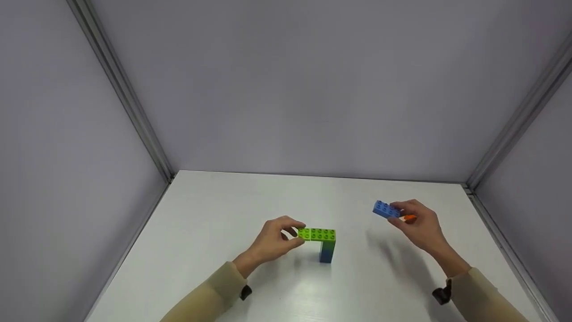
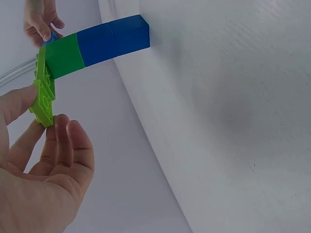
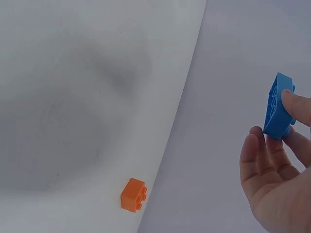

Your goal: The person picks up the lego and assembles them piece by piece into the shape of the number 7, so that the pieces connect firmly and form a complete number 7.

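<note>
My left hand (image 1: 277,239) pinches the left end of a lime green toy brick row, at a short lime brick (image 1: 304,233). A longer lime brick (image 1: 323,234) lies beside it, atop an upright column with a green brick (image 2: 64,56) over two blue bricks (image 2: 114,39). In the left wrist view the lime pieces look slightly offset; whether they are joined I cannot tell. Off to the right, my right hand (image 1: 418,223) holds a lighter blue brick (image 1: 385,209) between thumb and fingers, raised above the table. Its studs and hollow underside show across the views.
An orange brick (image 3: 132,195) rests on the white table (image 1: 223,201) near its far edge, partly hidden by the right hand in the head view. Grey walls (image 1: 313,89) enclose the table at the back and sides.
</note>
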`<state>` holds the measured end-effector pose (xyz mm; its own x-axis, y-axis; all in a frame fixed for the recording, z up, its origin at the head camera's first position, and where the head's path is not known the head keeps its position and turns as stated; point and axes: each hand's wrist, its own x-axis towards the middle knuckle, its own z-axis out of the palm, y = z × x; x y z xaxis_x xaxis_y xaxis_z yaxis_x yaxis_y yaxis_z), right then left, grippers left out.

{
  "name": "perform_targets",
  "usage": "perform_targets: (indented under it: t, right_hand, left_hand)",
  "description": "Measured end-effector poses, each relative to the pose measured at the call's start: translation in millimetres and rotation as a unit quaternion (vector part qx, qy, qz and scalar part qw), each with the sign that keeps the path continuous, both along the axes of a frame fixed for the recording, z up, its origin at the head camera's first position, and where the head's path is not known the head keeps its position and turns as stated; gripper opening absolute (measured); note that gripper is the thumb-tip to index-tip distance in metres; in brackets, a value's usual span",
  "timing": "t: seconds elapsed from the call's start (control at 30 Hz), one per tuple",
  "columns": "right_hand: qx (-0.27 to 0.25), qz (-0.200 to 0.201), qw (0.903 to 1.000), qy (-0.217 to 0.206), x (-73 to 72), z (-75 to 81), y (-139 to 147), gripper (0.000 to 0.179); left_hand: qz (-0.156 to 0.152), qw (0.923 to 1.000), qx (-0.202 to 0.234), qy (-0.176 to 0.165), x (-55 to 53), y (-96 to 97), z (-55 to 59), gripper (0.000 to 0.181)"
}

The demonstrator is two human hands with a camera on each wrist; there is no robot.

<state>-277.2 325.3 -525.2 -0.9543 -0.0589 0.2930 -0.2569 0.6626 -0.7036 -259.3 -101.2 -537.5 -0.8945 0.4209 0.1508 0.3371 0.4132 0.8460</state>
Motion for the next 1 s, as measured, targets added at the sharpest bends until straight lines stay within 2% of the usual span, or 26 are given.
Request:
perform_targets:
  t: [0.2,0.43,0.73,1.0]
  right_hand:
    - [-0.011,0.023,0.9996,0.013,1.6,2.0,-14,0.033]
    - [-0.049,0.065,0.9963,0.028,2.9,2.7,-34,0.032]
    - [-0.047,0.097,0.9941,0.007,6.5,12.6,-64,0.036]
    - [-0.043,0.153,0.9872,0.013,10.7,12.9,-89,0.036]
  left_hand:
    - [0.001,1.0,-0.001,0.007,-0.1,-0.6,0.0,0.036]
    - [-0.006,0.9998,-0.005,0.02,-0.2,-1.4,-1.6,0.035]
    - [-0.003,0.9997,-0.007,0.022,-0.4,-0.6,-1.7,0.035]
    - [0.006,0.9999,0.001,0.011,-0.8,3.0,-2.1,0.035]
